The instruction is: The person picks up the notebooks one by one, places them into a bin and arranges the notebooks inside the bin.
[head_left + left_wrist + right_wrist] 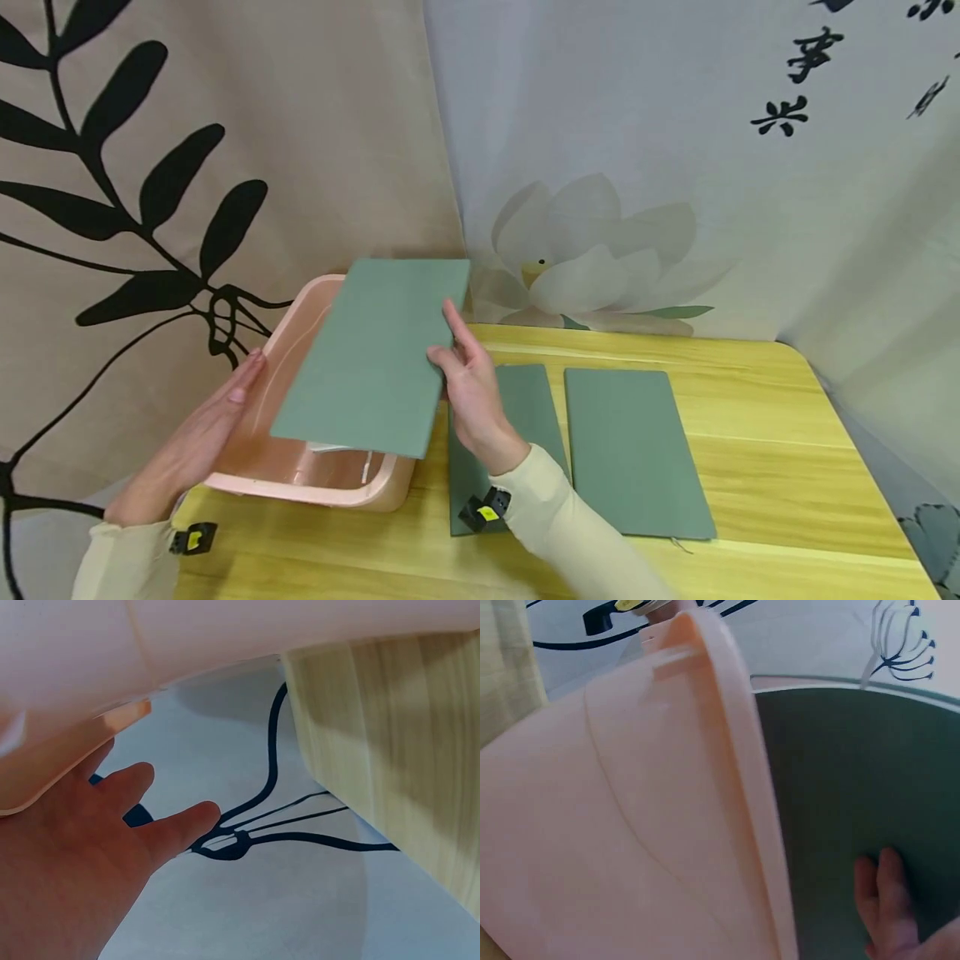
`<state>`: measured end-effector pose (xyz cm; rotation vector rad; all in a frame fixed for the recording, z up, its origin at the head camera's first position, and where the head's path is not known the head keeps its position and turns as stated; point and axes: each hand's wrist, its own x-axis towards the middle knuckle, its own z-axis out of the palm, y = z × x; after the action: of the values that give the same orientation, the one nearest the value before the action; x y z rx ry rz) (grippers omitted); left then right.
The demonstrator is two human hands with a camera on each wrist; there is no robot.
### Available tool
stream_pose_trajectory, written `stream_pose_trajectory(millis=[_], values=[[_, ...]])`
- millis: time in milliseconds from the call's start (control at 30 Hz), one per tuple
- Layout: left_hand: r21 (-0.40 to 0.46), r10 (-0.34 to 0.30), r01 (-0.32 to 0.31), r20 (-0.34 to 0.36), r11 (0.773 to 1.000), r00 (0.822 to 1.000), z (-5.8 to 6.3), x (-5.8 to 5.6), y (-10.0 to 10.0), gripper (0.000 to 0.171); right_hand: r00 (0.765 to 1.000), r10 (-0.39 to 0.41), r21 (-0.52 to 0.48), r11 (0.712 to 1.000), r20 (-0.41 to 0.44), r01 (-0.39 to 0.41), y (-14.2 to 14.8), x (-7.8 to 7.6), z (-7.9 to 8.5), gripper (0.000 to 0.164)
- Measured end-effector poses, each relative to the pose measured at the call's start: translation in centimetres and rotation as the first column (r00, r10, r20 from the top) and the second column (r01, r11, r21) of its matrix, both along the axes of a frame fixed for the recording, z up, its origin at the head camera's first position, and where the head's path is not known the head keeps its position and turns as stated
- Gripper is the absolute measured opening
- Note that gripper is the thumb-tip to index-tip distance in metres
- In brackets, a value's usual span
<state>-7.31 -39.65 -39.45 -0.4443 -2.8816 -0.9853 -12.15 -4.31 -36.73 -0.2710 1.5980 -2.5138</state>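
Observation:
Over the open top of a pink plastic bin [300, 492], my right hand [480, 408] holds a green notebook [375, 358] by its right edge. The thumb lies on the cover and other fingers [891, 896] press its underside, seen in the right wrist view. The notebook is tilted and hides much of the bin's inside. My left hand [202, 442] rests against the bin's left side at the rim, its fingers fairly straight. In the left wrist view, that hand [82, 847] is beside the pink wall.
Two more green notebooks lie on the wooden table [787, 467] to the right: one [528, 408] partly under my right forearm, the other [637, 450] with a ribbon at its lower edge. Something white [327, 447] shows inside the bin. Printed curtains [360, 125] hang behind.

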Motion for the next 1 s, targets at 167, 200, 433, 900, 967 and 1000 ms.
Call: stream_pose_trajectory(millis=[167,200,433,900,967,1000], values=[[0.009,0.012,-0.012,0.016,1.0,1.0,0.0,0.0,0.0,0.054,0.999,0.032,0.024,0.999,0.035,-0.032,-1.8,-0.4,-0.2,0.073],[0.01,0.012,-0.012,0.015,1.0,1.0,0.0,0.0,0.0,0.054,0.998,0.041,0.029,0.999,0.044,-0.042,-2.1,-0.4,-0.3,0.074],[0.0,0.009,-0.009,-0.002,1.0,1.0,0.0,0.1,-0.1,0.054,0.99,0.121,0.049,0.991,0.069,-0.125,-3.7,-0.8,-0.3,0.075],[0.023,0.015,-0.016,0.03,1.0,0.999,0.2,0.4,0.1,0.054,0.994,0.106,0.363,0.927,-0.021,-0.091,-6.7,-1.5,0.2,0.069],[0.027,0.015,-0.016,0.036,0.999,0.999,0.3,0.3,0.1,0.054,0.993,0.112,0.414,0.906,-0.036,-0.087,-7.1,-1.6,0.3,0.069],[0.031,0.017,-0.018,0.041,0.999,0.999,0.3,0.3,0.1,0.054,0.993,0.116,0.428,0.899,-0.035,-0.09,-7.3,-1.7,0.3,0.07]])
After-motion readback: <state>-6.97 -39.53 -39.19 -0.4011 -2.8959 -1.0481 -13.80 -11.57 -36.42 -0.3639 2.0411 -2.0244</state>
